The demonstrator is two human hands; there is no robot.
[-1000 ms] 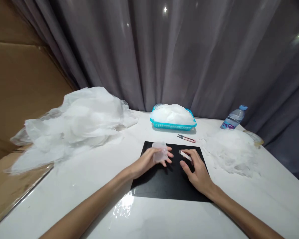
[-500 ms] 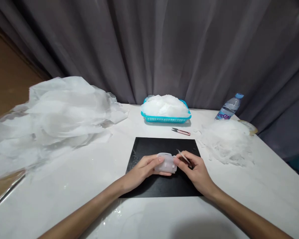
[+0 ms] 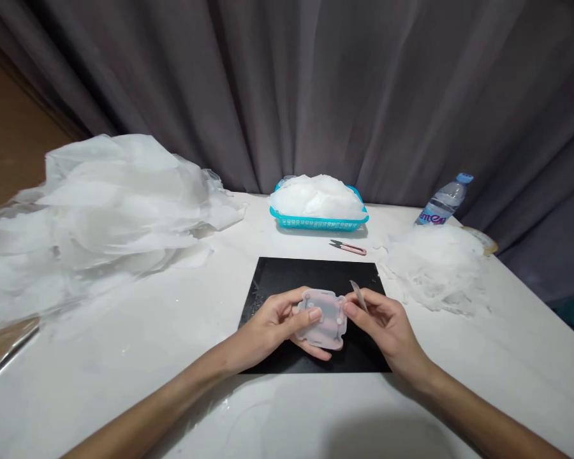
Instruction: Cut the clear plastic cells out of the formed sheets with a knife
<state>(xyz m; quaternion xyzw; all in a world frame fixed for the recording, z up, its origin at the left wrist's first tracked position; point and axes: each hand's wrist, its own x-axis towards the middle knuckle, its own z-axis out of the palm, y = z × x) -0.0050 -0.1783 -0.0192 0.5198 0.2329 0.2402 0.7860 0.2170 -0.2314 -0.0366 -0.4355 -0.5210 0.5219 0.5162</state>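
Between the thumb and fingers of my left hand point(image 3: 278, 320) is a translucent, frosted plastic piece point(image 3: 332, 328), roughly square with notched edges and small round bumps. It is tilted, its broad face toward me. My right hand point(image 3: 387, 322) is closed around a thin, pointed blade point(image 3: 357, 293) whose tip sticks up past the fingers; any handle is hidden. The right thumb and fingertip also touch the piece's right edge. Both hands are above a black mat point(image 3: 294, 269) on the white table.
Thin white sheets are heaped point(image 3: 119, 185) at left. Behind the mat stand a blue basket point(image 3: 323, 224) piled with white pieces and pink-handled thread snips point(image 3: 348, 247). At right are a tangled white scrap pile point(image 3: 435, 268), a water bottle point(image 3: 444, 203) and a tape roll point(image 3: 483, 241). A grey curtain point(image 3: 316, 83) hangs behind.
The plastic piece has been turned so more of its broad face shows, and my left thumb has shifted across it. The blade in my right hand now points more upright.
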